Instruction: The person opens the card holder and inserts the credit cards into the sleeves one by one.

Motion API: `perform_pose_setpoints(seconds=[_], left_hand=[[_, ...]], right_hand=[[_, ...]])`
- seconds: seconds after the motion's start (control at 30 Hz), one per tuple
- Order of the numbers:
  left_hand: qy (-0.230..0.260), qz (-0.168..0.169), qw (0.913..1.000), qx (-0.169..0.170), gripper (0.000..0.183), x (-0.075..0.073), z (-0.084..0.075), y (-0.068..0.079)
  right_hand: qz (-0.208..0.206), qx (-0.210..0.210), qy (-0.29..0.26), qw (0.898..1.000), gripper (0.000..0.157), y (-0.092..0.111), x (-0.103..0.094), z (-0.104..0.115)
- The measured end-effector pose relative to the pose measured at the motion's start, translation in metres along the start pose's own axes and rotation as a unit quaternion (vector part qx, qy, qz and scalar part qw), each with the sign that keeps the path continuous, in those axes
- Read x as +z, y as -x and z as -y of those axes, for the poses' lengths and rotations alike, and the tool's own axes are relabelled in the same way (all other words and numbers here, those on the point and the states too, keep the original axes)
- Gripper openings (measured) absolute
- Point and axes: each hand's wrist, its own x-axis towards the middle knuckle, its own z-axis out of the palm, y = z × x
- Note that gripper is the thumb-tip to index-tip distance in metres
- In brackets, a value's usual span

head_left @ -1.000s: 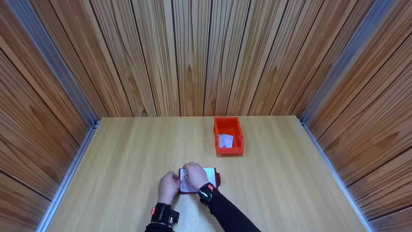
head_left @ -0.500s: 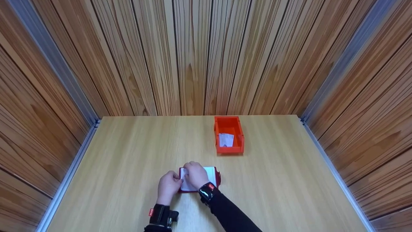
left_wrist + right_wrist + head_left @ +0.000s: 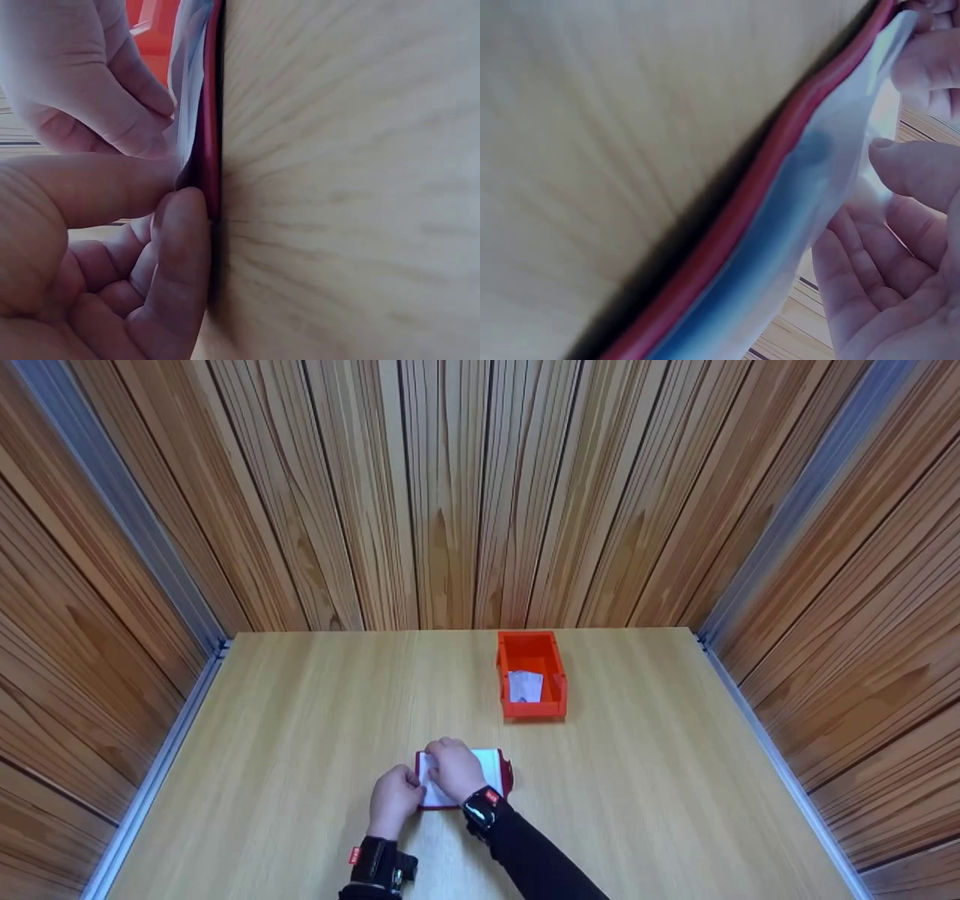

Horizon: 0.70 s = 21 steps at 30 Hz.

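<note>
A dark red booklet (image 3: 507,774) lies on the table, opened to pale, translucent plastic-like pages (image 3: 491,769). My left hand (image 3: 394,799) is at its left edge. In the left wrist view, thumb and index finger pinch the corner of a translucent page (image 3: 189,90) just above the red cover (image 3: 213,150). Over the pages, my right hand (image 3: 456,771) curls with thumb and fingers on a whitish sheet (image 3: 883,112). Whether that sheet is a page or a separate piece, I cannot tell. The right fingertips are partly hidden in the head view.
An orange-red open bin (image 3: 531,710) stands farther back, right of centre, with a pale folded paper or packet (image 3: 526,687) inside. The wooden table (image 3: 300,720) is bounded by a plank wall (image 3: 442,495) behind and side walls with metal rails.
My left hand makes small shifts at the booklet's left edge, its fingers moving slightly in and back. The right hand and the booklet stay in place.
</note>
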Motion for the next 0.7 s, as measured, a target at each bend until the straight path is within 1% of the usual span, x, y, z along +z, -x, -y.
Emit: perform_pose_setpoints(seconds=[0.1,0.17,0.27,0.5,0.7], left_hand=[[0.000,0.003,1.0000,-0.009,0.015,0.000,0.000,0.000],[-0.002,0.004,0.9999,-0.014,0.015,0.000,-0.001,0.000],[-0.005,0.006,0.9997,-0.022,0.015,0.000,-0.002,0.000],[-0.013,0.025,0.9989,-0.039,0.016,0.000,-0.004,-0.002],[-0.012,0.041,0.9972,-0.062,0.014,0.000,-0.005,-0.003]], right_hand=[[0.016,0.008,-0.004,1.000,0.026,-0.001,-0.001,0.000],[0.035,0.023,-0.009,0.999,0.025,-0.002,-0.003,0.001],[0.046,0.032,-0.013,0.998,0.025,-0.003,-0.006,0.001],[0.032,0.040,-0.024,0.998,0.026,-0.003,-0.016,-0.002],[0.030,0.042,-0.041,0.998,0.026,-0.003,-0.025,-0.007]])
